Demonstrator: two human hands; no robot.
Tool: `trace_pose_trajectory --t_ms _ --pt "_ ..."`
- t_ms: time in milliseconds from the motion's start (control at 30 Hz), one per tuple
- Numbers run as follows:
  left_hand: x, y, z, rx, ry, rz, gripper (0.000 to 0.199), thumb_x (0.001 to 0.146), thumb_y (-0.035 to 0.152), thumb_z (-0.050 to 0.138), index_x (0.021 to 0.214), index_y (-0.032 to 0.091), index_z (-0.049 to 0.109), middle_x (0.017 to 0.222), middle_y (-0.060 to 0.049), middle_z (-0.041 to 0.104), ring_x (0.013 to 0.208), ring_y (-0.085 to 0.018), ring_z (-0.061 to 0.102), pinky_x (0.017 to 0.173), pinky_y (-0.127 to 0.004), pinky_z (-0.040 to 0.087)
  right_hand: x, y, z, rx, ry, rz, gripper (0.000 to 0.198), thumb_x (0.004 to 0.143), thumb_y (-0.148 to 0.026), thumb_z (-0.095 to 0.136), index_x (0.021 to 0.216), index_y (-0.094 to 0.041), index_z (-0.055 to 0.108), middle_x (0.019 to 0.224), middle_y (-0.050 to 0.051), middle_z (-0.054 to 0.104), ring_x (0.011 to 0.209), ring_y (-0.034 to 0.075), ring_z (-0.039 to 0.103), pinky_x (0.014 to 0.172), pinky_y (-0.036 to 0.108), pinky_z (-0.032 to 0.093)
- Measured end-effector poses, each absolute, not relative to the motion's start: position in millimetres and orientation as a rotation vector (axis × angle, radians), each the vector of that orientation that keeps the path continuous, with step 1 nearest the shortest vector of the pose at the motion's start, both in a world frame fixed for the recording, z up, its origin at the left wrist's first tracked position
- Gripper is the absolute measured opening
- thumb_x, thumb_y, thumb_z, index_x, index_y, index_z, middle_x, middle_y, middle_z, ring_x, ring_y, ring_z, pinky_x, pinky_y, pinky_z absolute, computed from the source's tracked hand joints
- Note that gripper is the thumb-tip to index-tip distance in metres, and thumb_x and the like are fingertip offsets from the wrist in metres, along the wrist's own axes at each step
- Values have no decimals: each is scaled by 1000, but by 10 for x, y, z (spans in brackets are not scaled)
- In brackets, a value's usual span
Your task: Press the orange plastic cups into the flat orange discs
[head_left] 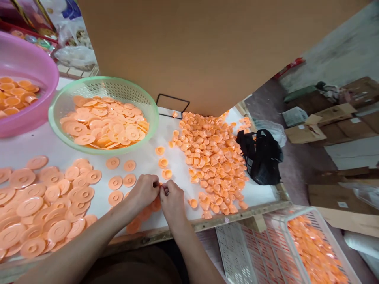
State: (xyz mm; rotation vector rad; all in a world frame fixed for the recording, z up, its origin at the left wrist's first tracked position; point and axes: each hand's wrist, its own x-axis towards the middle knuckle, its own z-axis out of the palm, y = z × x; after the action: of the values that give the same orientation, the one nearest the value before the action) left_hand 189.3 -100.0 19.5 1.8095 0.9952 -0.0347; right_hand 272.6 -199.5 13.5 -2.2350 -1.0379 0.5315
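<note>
My left hand (pixel 147 190) and my right hand (pixel 172 197) meet near the table's front edge, thumbs and forefingers pinched together. Between the fingertips shows a bit of a small orange plastic piece (pixel 160 184); the fingers hide most of it. Just beyond the hands, a few orange toy cups (pixel 167 174) stand in a short column. To the left, small orange saucers (pixel 115 182) lie in two columns, partly covered by my left forearm. More orange pieces sit under my wrists. On the right spreads a big heap of toy cups (pixel 213 157).
Larger orange saucers (pixel 44 209) cover the table's left. Behind stand a green basket (pixel 103 150) of saucers and a pink basin (pixel 44 75). A tall cardboard box (pixel 192 51) blocks the back. A black bag (pixel 262 157) lies right; a crate (pixel 296 244) of orange pieces stands below.
</note>
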Motion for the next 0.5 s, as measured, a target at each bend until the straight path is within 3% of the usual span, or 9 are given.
trace_pose_trajectory --t_ms 133,233,333,433,500 --pt "1958 -1005 260 1754 975 -15 17 74 8 49 62 16 58 49 2 56 42 -11 54 43 -20 34 2914 -2124 226 -2094 -1015 629 17 85 -21 50 78 -20 65 73 2 67 69 17 63 65 26 48" --pt "1999 -992 303 1700 965 28 15 83 16 49 82 15 64 59 1 63 42 -10 56 42 -20 37 3176 -2418 330 -2205 -1038 400 25 86 -18 47 94 -20 70 91 7 69 86 20 65 78 30 50" --pt "1924 -984 354 1699 986 76 23 89 21 44 103 16 62 67 0 66 45 -10 57 46 -21 39 3369 -2743 362 -2436 -1036 215 33 79 -11 48 100 -20 72 97 10 66 89 23 65 80 33 50" --pt "1753 -1027 392 1882 994 47 20 85 16 45 92 18 64 62 1 62 51 -12 56 52 -23 38 3409 -2913 313 -2545 -1043 233 31 77 -10 49 92 -20 74 89 9 66 85 23 66 77 33 50" --pt "1657 -1102 390 2060 903 -24 18 78 11 49 81 19 64 70 -1 63 63 -15 58 57 -25 37 3388 -2928 276 -2538 -1035 256 28 79 -11 48 87 -19 74 86 8 66 83 23 66 78 34 50"
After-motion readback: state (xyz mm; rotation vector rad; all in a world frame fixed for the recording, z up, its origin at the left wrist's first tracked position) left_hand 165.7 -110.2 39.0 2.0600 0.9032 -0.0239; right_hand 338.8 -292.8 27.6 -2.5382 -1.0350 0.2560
